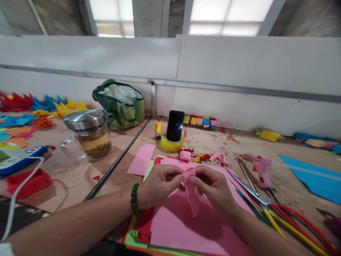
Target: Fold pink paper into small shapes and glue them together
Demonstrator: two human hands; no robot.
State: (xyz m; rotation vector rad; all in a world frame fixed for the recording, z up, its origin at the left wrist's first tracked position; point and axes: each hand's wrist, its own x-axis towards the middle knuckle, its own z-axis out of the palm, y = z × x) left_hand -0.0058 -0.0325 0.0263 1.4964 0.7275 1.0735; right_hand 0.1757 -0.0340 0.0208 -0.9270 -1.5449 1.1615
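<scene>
A folded strip of pink paper [192,199] is pinched between both my hands, its long end hanging down over the stack. My left hand [162,183] grips its upper left side with thumb and forefinger, a green bead bracelet on the wrist. On the other side, my right hand [213,186] holds the strip's right edge, thumb in front. Beneath them lies a stack of pink paper sheets [183,227] over red, green and orange ones. Just beyond the fingers sit small pink, red and yellow paper pieces [202,157].
Scissors [255,193] with red and yellow handles lie at the right beside a pink glue gun [259,167] and blue paper [317,177]. A phone [175,126] leans on a yellow tape roll [172,144]. Left stand a glass tea mug [93,142] and a green bag [130,113].
</scene>
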